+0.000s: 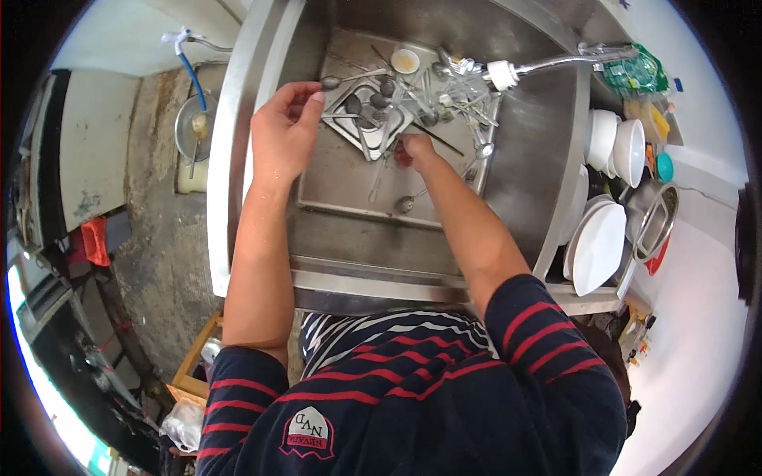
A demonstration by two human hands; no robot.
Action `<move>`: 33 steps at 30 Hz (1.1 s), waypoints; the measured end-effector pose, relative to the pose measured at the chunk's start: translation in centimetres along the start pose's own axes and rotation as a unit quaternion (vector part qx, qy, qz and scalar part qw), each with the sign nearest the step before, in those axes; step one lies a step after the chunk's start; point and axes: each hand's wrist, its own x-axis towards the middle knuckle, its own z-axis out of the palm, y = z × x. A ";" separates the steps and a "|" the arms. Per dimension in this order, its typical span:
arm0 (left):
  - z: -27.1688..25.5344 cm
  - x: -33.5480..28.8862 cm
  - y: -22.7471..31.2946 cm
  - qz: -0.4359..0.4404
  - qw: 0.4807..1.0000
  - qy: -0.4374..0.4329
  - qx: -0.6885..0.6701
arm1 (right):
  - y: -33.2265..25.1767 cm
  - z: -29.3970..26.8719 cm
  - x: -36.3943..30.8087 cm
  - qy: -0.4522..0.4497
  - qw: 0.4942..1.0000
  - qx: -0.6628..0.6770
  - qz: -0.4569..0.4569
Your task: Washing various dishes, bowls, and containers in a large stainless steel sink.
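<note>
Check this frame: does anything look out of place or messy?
Nothing damaged. Spoons and forks lie scattered in a heap across the sink around the drain, under the tap. Both hands are among them.

Deep stainless-steel sink basin (pixel 524 159), walls grey and scuffed, front rim bent by the lens. Flat on its bottom, a square metal tray (pixel 341 178) with a smaller square raised drain plate (pixel 367 119) near its far side. Scattered over tray and plate: a heap of metal spoons and forks (pixel 432 99), one long-handled spoon (pixel 405 204) near the tray's front edge, another spoon (pixel 483 149) toward the right. Small round cream cup (pixel 405 61) at the far end. On the right ledge, stacked white bowls (pixel 627 151) and leaning white plates (pixel 597 247).
</note>
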 end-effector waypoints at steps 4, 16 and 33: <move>-0.4 -0.1 0.0 -0.009 1.000 -0.004 -0.008 | 0.1 2.4 1.9 0.010 0.993 0.106 0.057; -0.5 -0.1 -0.7 0.000 1.000 -0.012 0.004 | -2.5 -0.4 -7.5 -0.053 0.980 0.136 -0.133; 0.9 -1.0 -1.3 0.003 0.975 -0.162 0.151 | -8.2 -5.7 -12.3 0.156 0.539 -0.530 -0.636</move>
